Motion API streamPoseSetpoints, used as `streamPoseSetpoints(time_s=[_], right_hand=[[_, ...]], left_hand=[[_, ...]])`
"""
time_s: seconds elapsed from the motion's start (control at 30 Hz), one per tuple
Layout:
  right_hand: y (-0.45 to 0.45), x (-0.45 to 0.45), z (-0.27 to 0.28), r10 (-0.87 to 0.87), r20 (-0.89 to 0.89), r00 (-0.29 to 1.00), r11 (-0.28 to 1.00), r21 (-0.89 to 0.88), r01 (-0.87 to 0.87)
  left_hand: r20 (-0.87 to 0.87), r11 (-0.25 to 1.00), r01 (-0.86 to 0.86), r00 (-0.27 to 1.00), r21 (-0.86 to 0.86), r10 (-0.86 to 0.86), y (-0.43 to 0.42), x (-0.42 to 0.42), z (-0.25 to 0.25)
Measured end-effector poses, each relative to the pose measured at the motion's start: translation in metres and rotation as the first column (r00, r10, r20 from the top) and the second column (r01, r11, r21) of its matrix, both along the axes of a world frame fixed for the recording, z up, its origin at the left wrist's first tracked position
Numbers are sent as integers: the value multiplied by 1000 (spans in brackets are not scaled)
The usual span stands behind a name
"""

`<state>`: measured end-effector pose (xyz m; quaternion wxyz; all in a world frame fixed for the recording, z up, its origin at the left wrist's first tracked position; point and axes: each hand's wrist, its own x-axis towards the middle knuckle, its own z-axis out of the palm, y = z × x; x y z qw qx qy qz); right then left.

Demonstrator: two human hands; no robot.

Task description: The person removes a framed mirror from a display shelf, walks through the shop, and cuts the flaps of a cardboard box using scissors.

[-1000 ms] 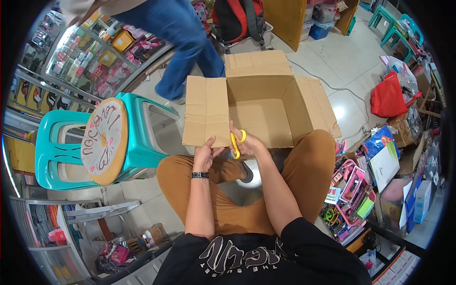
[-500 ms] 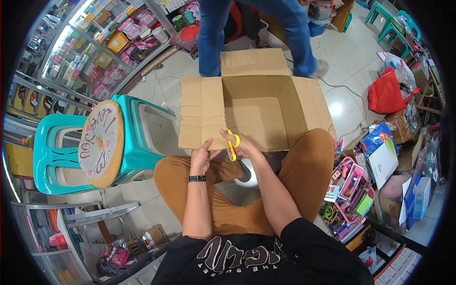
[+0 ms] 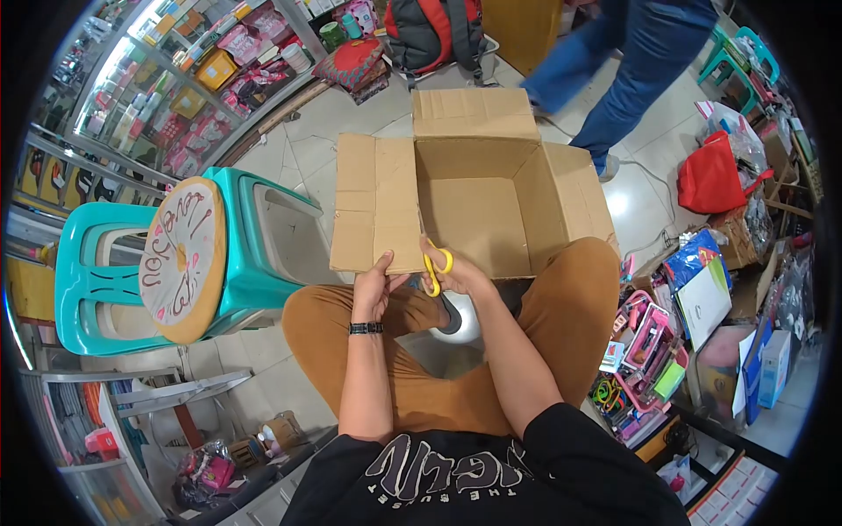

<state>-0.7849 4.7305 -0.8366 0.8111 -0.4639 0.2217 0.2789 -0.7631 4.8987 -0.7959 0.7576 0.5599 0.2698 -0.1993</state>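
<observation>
An open cardboard box point(image 3: 478, 210) sits on the floor in front of my crossed legs, its flaps folded outward and its inside bare. With the thumb on top and the fingers underneath, my left hand point(image 3: 372, 291) pinches the near edge of the left flap point(image 3: 377, 206). Yellow-handled scissors point(image 3: 445, 261) are in my right hand point(image 3: 463, 273), at the box's near left corner. The scissor blades are hidden, so I cannot tell whether they touch the cardboard.
On my left stand teal plastic chairs point(image 3: 96, 263) with a round printed cushion point(image 3: 182, 259). Glass display shelves point(image 3: 167, 88) line the back left. A person in jeans point(image 3: 623, 79) is beyond the box. Stationery point(image 3: 645, 351) and a red bag point(image 3: 715, 175) lie on the right.
The person in jeans has stepped to the right, uncovering a grey and red backpack behind the box. My hands keep their hold on the flap and scissors, with only slight movement.
</observation>
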Motion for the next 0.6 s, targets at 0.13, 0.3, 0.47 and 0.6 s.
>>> streamPoseSetpoints(time_s=[0.13,0.3,0.47,0.6], right_hand=[[1,-7,11,32,-65,997,973,230,-17],[-7,-7,17,14,-37,999,952,307,-2],[-16,0,12,21,-69,997,960,279,-1],[-18,7,8,30,-77,997,966,260,-9]], left_hand=[[6,1000,-12,1000,-19,12,8,8,-4],[8,1000,6,1000,-13,-6,2,6,-5],[13,999,19,1000,38,-19,-1,2,0],[23,999,17,1000,52,-18,-3,2,4]])
